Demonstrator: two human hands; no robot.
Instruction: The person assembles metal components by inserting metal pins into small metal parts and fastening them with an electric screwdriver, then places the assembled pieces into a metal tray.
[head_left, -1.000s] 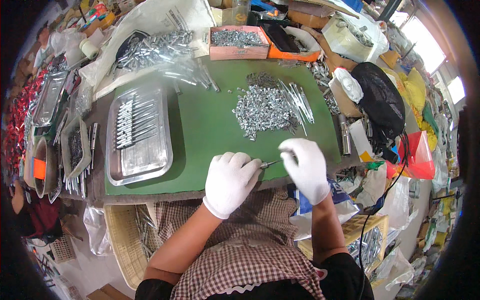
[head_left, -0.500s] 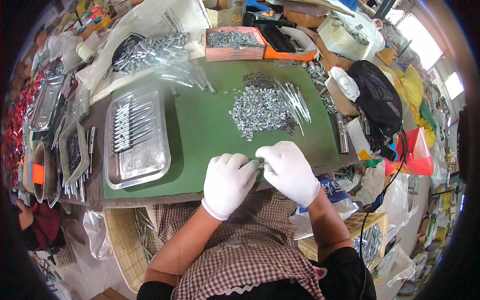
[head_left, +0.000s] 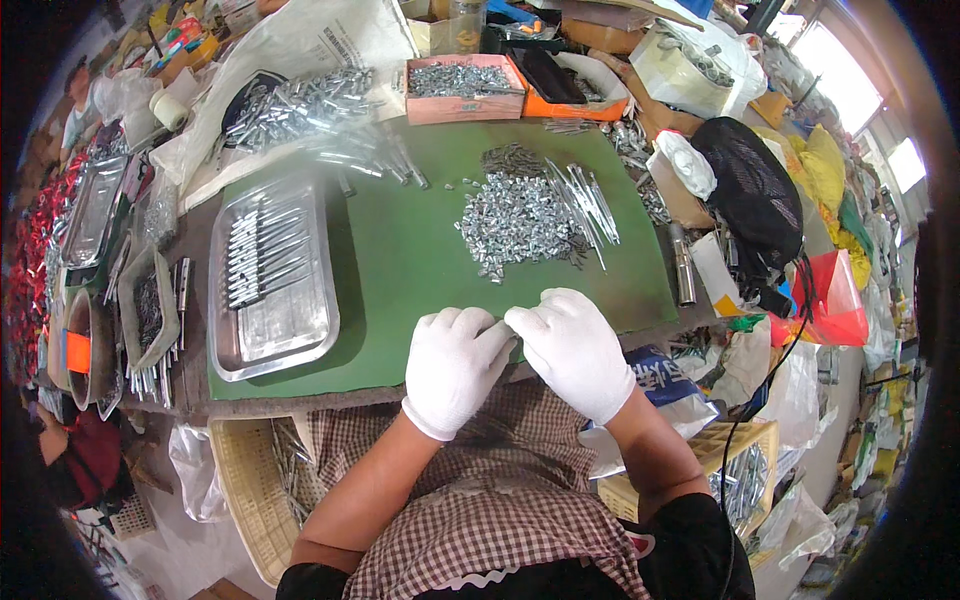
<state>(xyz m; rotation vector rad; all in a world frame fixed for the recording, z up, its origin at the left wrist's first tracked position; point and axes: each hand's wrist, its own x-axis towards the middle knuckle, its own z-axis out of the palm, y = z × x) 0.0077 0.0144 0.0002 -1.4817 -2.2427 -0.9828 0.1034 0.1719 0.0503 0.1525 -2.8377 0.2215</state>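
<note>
My left hand (head_left: 455,372) and my right hand (head_left: 580,352), both in white gloves, meet at the fingertips over the near edge of a green mat (head_left: 400,260). Their fingers are pinched together; whatever they hold between them is small and almost wholly hidden. Just beyond lies a pile of small silvery metal cylinders (head_left: 510,220), with short dark pins (head_left: 512,159) at its far side. Several thin metal rods (head_left: 590,205) lie along the pile's right. On the left stands a metal tray (head_left: 290,345) holding a row of slim rods (head_left: 272,250) with thicker ends.
At the back are a pink box of small metal parts (head_left: 465,78), an orange box (head_left: 590,100) and heaped metal tubes (head_left: 300,105) on a white sack. A black mesh bag (head_left: 750,185) sits right. Yellow baskets (head_left: 245,490) flank my lap below the table edge.
My right hand has shifted slightly left and its fingers have closed in toward the left fingertips. The left hand has hardly moved. A sliver of metal seen earlier between the fingers is now mostly covered.
</note>
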